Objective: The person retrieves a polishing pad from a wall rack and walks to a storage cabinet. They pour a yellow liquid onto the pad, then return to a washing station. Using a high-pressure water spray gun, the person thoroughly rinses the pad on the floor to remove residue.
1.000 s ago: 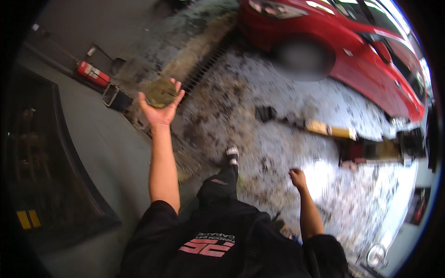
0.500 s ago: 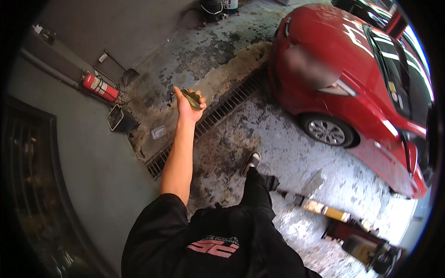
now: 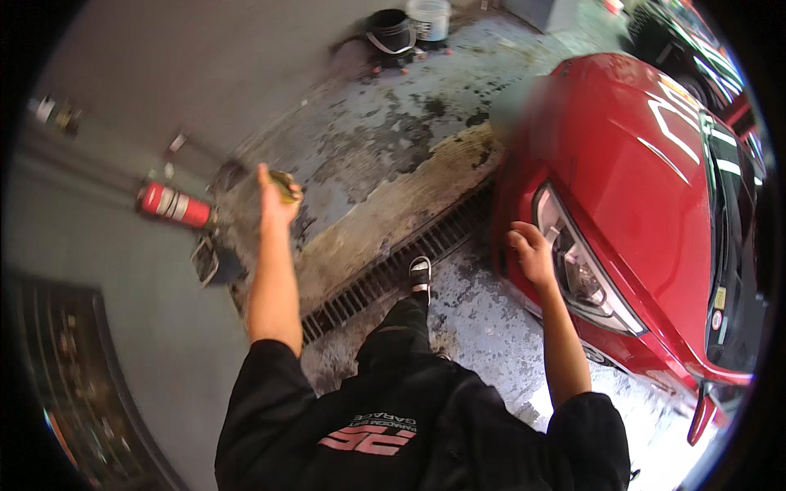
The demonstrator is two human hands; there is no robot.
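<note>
My left hand (image 3: 280, 196) is stretched out ahead at the left, closed round a small olive-yellow piece (image 3: 286, 186). Its kind I cannot make out, as the fingers cover part of it. On the other side, my right hand (image 3: 534, 252) hangs close to the headlight (image 3: 577, 266) of a red car (image 3: 630, 172). Its fingers are loosely curled and nothing shows in them. Whether that hand touches the car I cannot tell.
A drain grate (image 3: 393, 260) crosses the stained floor under my foot. Along the wall are a red fire extinguisher (image 3: 176, 204) and a dark bin (image 3: 217, 263). A black bucket (image 3: 390, 37) and a white bucket (image 3: 430, 20) stand at the far end.
I have stepped forward and turned, bringing the car's front and headlight close at the right. My right hand has come into view. My left hand still holds the olive-yellow piece.
</note>
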